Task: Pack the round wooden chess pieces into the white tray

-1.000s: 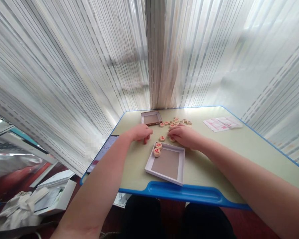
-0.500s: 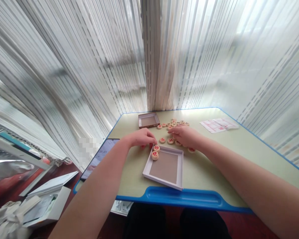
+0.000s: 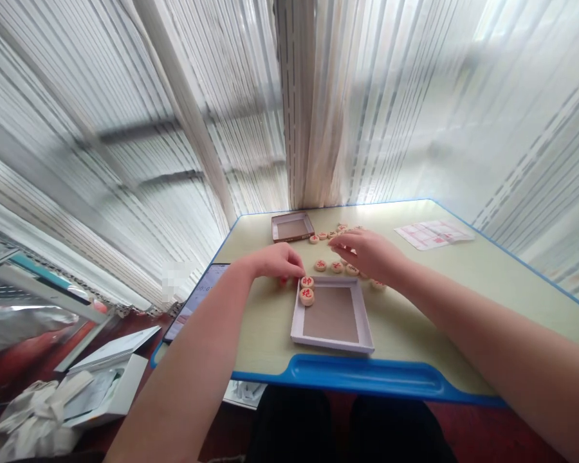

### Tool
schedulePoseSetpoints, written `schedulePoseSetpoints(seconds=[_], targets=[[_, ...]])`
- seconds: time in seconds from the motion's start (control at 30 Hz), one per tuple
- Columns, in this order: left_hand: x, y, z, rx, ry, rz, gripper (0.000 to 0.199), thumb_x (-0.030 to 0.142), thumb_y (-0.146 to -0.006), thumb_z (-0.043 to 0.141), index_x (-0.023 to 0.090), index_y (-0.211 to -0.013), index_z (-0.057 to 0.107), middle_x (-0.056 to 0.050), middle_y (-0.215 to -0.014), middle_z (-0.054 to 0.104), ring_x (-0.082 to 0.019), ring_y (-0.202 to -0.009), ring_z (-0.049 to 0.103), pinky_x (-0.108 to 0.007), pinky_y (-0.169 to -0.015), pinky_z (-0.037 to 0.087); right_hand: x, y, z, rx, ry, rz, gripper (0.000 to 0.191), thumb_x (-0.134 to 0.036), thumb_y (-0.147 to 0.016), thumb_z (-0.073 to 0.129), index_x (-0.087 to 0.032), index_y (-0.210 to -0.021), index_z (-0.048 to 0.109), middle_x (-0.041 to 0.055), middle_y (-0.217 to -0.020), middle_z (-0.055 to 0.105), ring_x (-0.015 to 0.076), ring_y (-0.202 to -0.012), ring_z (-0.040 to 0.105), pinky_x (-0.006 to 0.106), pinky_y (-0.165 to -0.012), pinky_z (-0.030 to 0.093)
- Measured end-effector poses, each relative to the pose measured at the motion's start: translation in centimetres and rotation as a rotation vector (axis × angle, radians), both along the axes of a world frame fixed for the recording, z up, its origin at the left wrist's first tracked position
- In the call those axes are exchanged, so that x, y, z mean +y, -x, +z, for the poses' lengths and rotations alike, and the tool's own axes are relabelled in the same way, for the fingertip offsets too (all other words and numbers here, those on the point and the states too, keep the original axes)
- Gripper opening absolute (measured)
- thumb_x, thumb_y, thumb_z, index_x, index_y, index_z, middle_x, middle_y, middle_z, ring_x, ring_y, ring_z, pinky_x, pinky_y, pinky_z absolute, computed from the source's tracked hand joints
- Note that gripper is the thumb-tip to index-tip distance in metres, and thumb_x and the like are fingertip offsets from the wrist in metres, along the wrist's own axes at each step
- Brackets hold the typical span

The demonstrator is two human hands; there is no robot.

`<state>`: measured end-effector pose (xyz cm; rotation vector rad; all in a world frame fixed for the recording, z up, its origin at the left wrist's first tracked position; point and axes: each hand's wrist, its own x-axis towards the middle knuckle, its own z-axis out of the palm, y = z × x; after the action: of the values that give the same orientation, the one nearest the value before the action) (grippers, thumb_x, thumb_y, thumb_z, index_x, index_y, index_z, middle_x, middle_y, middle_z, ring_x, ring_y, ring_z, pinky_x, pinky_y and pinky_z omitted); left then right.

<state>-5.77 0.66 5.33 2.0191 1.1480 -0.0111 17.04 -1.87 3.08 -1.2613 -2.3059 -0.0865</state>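
My left hand [image 3: 285, 260] is at the upper left corner of the white box tray [image 3: 298, 321], its thumb and fingers drawn together; what they hold, if anything, is hidden. Two round wooden pieces with red characters, an upper piece [image 3: 307, 282] and a lower piece [image 3: 307, 296], lie in that corner of the tray. My right hand [image 3: 359, 247] hovers over the scattered pieces beyond the tray, fingers apart and holding nothing visible. Near it lie a red-marked piece [image 3: 320, 265] and another piece [image 3: 336, 267]. Several more are partly hidden behind the hand.
A brown-edged box lid [image 3: 292, 227] lies at the back of the table. A printed paper sheet [image 3: 434, 235] is at the right. The phone [image 3: 197, 299] lies at the left edge, and a blue trough [image 3: 367, 376] runs along the front.
The view has shifted slightly, and the tray appears turned straighter. My right hand looks raised a little from the pieces. My left hand remains by the tray's corner.
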Motion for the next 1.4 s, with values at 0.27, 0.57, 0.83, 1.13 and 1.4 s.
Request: schedulePoseSetpoints(seconds=[0.27, 0.57, 0.83, 1.13, 1.4], targets=[[0.7, 1.4, 0.1, 0.027, -0.044, 0.040, 0.015, 0.028, -0.064, 0.058, 0.017, -0.067, 0.067, 0.000, -0.057, 0.063, -0.014, -0.059, 0.060, -0.022, -0.059, 0.043, -3.0, 2.0, 1.1, 0.055, 0.069, 0.209, 0.017, -0.022, -0.082, 0.052, -0.021, -0.088, 0.068, 0.0044, -0.082, 0.068, 0.0139, -0.070, 0.060, 0.025, -0.065, 0.044], [1.1, 1.7, -0.2, -0.027, 0.064, 0.042, 0.014, 0.027, -0.064, 0.058, 0.016, -0.070, 0.066, 0.000, -0.060, 0.063, -0.012, -0.059, 0.059, -0.021, -0.060, 0.044, -6.0, 4.4, 1.1, -0.098, 0.242, 0.371, 0.014, -0.010, -0.073, 0.058, -0.020, -0.072, 0.067, 0.0032, -0.084, 0.065, 0.0121, -0.066, 0.058, 0.023, -0.059, 0.041], [1.1, 1.7, -0.4, -0.065, 0.118, 0.072, 0.012, 0.026, -0.063, 0.060, 0.016, -0.068, 0.064, 0.002, -0.061, 0.061, -0.011, -0.057, 0.056, -0.022, -0.058, 0.042, -5.7, 4.2, 1.3, -0.031, 0.362, 0.466, 0.014, -0.015, -0.073, 0.060, -0.022, -0.076, 0.071, 0.0025, -0.085, 0.064, 0.0114, -0.067, 0.058, 0.022, -0.063, 0.045], [1.0, 1.8, -0.3, -0.061, 0.104, 0.061, 0.012, 0.025, -0.064, 0.058, 0.016, -0.069, 0.064, 0.002, -0.059, 0.060, -0.011, -0.057, 0.057, -0.022, -0.057, 0.042, -5.6, 3.8, 1.3, -0.102, 0.333, 0.356, 0.007, -0.020, -0.073, 0.062, -0.021, -0.076, 0.068, 0.0027, -0.083, 0.062, 0.0116, -0.066, 0.055, 0.022, -0.056, 0.039], [1.0, 1.7, -0.2, -0.080, 0.112, 0.060, 0.011, 0.024, -0.063, 0.060, 0.016, -0.067, 0.065, 0.000, -0.061, 0.063, -0.012, -0.056, 0.057, -0.023, -0.057, 0.044, -5.3, 4.0, 0.7, -0.131, 0.279, 0.411, 0.014, -0.025, -0.080, 0.059, -0.024, -0.086, 0.071, 0.0033, -0.087, 0.065, 0.0147, -0.075, 0.060, 0.024, -0.062, 0.042]])
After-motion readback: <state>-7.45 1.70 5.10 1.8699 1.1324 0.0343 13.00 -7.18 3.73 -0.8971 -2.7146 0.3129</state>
